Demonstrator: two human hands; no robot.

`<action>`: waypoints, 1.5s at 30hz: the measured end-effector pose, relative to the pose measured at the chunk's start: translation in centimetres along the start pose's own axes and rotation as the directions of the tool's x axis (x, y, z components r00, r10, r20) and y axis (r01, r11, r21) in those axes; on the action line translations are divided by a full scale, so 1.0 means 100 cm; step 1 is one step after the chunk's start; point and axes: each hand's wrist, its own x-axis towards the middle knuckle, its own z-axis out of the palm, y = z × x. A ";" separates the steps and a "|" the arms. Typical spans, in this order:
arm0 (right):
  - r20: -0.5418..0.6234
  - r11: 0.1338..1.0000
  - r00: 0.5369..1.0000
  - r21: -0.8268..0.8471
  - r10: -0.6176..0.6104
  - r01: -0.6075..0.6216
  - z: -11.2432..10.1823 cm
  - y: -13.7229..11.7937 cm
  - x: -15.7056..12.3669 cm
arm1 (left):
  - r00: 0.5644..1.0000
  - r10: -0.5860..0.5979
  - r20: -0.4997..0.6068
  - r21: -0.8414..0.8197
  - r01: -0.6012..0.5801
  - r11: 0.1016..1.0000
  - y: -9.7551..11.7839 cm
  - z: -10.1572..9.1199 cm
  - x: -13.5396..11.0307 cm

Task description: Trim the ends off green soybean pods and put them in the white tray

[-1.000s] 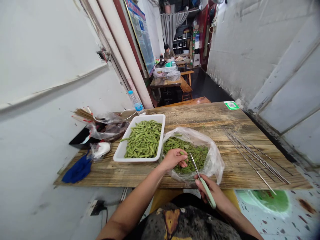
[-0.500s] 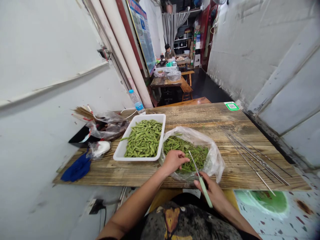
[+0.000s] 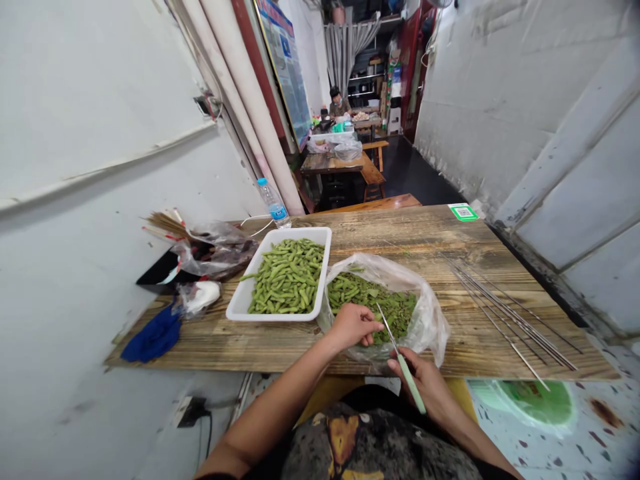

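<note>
My right hand (image 3: 425, 379) is closed around a pair of scissors (image 3: 412, 385) with pale green handles, seen nearly edge-on. Their thin metal blades point up and left over an open clear plastic bag (image 3: 434, 313). Inside the bag lie green edamame pods (image 3: 350, 288) mixed with leaf bits and scraps. Just left of the blades, my left hand (image 3: 356, 325) is pinched over the bag. A small green edamame pod shows at its fingertips, mostly hidden by the fingers. Beside the bag stands a white plastic tray (image 3: 233, 311) heaped with edamame pods (image 3: 287, 277).
Metal skewers (image 3: 510, 313) lie on the wooden table (image 3: 380, 230) at right. At left are a blue cloth (image 3: 153, 335), a small bagged white item (image 3: 203, 295) and a black box (image 3: 165, 270) with sticks. A water bottle (image 3: 275, 205) stands behind the tray. A person (image 3: 340, 103) sits farther back.
My left hand has shifted slightly right, nearer the scissor blades, and its fingers have curled in more. The scissors and my right hand have barely moved.
</note>
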 end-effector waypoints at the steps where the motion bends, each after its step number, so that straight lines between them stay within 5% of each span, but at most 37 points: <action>1: 0.014 0.999 0.999 0.039 0.032 -0.033 0.001 0.001 0.000 | 1.000 -0.014 -0.011 -0.067 0.014 0.998 0.000 0.000 0.001; 6: 0.115 0.956 0.984 0.244 0.135 -0.160 0.004 0.002 -0.005 | 0.994 -0.069 -0.087 -0.483 0.018 0.875 -0.004 0.000 0.007; 13: 0.164 0.926 0.975 0.322 0.152 -0.199 0.005 -0.008 -0.006 | 0.969 0.022 -0.247 -0.464 -0.138 0.875 -0.012 0.016 0.008; 21: 0.150 0.875 0.971 0.425 0.184 -0.231 0.008 -0.007 -0.005 | 0.970 -0.019 -0.243 -0.556 -0.123 0.822 -0.012 0.032 0.002; 25: 0.143 0.840 0.963 0.471 0.228 -0.269 0.009 0.000 -0.002 | 0.974 -0.037 -0.222 -0.564 -0.097 0.820 -0.010 0.025 0.003; 29: 0.102 0.836 0.975 0.501 0.199 -0.223 0.008 0.007 0.000 | 0.932 0.019 -0.363 -0.566 -0.237 0.790 -0.003 0.001 0.010; 33: 0.079 0.848 0.982 0.496 0.170 -0.187 0.008 0.006 -0.001 | 0.901 0.093 -0.423 -0.373 -0.266 0.889 -0.001 -0.024 0.021; 37: 0.096 0.852 0.981 0.487 0.169 -0.194 0.006 0.003 -0.002 | 0.905 0.259 -0.337 0.098 -0.239 0.966 -0.010 -0.032 0.028; 40: 0.095 0.852 0.982 0.489 0.164 -0.190 0.004 0.003 -0.003 | 0.911 0.387 -0.139 0.463 -0.286 0.839 -0.014 -0.030 0.028; 45: 0.116 0.848 0.978 0.487 0.171 -0.206 0.003 0.004 -0.004 | 0.948 0.317 -0.001 0.806 -0.187 0.562 -0.012 -0.025 0.030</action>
